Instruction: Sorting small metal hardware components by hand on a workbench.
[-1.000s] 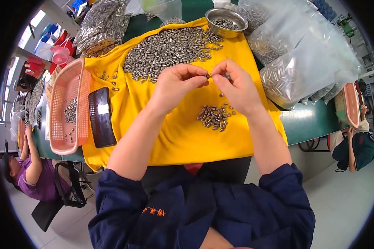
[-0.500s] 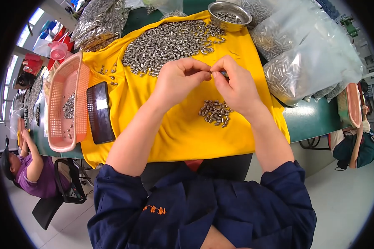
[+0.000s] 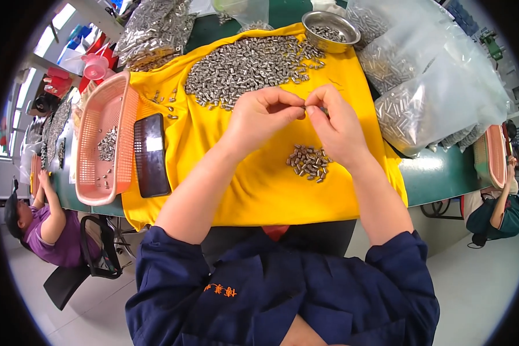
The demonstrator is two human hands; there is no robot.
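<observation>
My left hand (image 3: 262,117) and my right hand (image 3: 336,126) meet above the yellow cloth (image 3: 230,199), thumb and forefinger pinched on each. Their fingertips almost touch; whatever sits between them is too small and covered to name. Beyond the hands spreads a large heap of small metal cylinders (image 3: 245,66). Closer to me, below my right hand, lies a small pile of similar metal cylinders (image 3: 308,163). At the cloth's far right edge a steel bowl (image 3: 343,29) holds more of the parts.
Left on the cloth are a dark phone (image 3: 150,155) and a pink plastic basket (image 3: 85,155) with some parts. Clear bags of metal parts (image 3: 403,115) crowd the right, another bag (image 3: 155,29) the far left. People sit at left (image 3: 57,222) and right (image 3: 493,210).
The whole view has shifted slightly, so the scene appears farther right and lower. My hands stay pinched together, with the fingertips slightly re-set.
</observation>
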